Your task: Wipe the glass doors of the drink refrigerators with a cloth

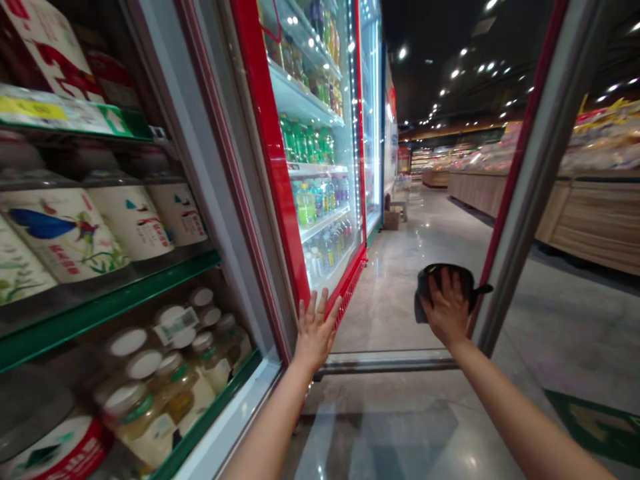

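An open glass door (387, 361) with a grey and dark red frame stands before me. My left hand (315, 333) lies with spread fingers near the door's hinge side, by the lower corner of a red-framed drinks cooler (273, 153). Against the glass near the door's outer edge, my right hand (449, 310) presses a dark cloth (424, 308), its fingers spread flat over it. A short dark tab sticks out of the cloth to the right.
To the left, the opened cabinet holds white-labelled bottles (65, 233) above lidded jars (173, 387) on green-edged shelves (115, 307). Wood-sided display bins (590, 220) stand at the right. Small brown boxes (391, 220) sit further down the aisle.
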`<state>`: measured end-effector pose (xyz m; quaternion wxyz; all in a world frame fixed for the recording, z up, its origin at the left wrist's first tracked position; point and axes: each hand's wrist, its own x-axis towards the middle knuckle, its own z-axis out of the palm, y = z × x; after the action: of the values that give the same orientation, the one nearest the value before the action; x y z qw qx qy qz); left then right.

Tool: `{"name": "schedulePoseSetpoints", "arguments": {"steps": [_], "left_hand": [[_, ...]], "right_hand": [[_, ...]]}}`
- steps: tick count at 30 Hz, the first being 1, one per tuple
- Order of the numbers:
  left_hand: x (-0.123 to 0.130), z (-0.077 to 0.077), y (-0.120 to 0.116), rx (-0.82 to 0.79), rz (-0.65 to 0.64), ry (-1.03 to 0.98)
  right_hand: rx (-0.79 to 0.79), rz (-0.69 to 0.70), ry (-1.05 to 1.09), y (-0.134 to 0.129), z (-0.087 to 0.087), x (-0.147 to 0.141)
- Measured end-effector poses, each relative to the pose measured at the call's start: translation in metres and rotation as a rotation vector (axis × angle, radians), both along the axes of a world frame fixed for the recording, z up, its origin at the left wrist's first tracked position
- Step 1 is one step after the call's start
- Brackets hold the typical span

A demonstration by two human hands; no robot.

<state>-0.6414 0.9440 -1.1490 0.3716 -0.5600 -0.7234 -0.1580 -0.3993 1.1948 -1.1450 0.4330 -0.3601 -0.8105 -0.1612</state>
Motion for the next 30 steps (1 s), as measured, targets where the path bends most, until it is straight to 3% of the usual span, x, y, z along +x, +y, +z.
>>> {"name": "schedulePoseSetpoints", "arguments": {"steps": [2, 5, 7, 9, 12, 16, 18, 22, 27, 30], "left_hand": [[0.008, -0.009, 0.002, -0.027, -0.035, 0.071], [0.019, -0.017, 0.012, -0.076, -0.041, 0.094], [0.023, -0.019, 0.02, -0.089, -0.006, 0.039], [0.024, -0.021, 0.025, -0.088, 0.008, 0.0], [0.021, -0.025, 0.026, -0.077, -0.001, 0.008], [0.011, -0.03, 0.014, -0.041, 0.046, 0.04], [0.004, -0.032, 0.003, -0.007, 0.099, 0.044], [-0.015, -0.038, -0.026, 0.072, 0.203, 0.052], [-0.033, -0.055, -0.068, 0.08, 0.243, 0.014], [-0.037, -0.07, -0.086, 0.068, 0.24, -0.037]], "right_hand": [[-0.031, -0.029, 0.118, -0.012, 0.045, -0.023], [0.05, 0.088, 0.124, -0.037, 0.106, -0.064], [0.13, 0.164, 0.107, -0.05, 0.132, -0.087], [0.186, 0.205, 0.092, -0.058, 0.145, -0.101], [0.271, 0.29, -0.02, -0.062, 0.14, -0.104], [0.432, 0.534, -0.299, -0.064, 0.113, -0.088], [0.424, 0.543, -0.298, -0.07, 0.103, -0.091], [0.32, 0.448, -0.094, -0.1, 0.1, -0.134], [0.307, 0.518, -0.044, -0.132, 0.106, -0.192], [0.357, 0.586, -0.102, -0.132, 0.078, -0.196]]}}
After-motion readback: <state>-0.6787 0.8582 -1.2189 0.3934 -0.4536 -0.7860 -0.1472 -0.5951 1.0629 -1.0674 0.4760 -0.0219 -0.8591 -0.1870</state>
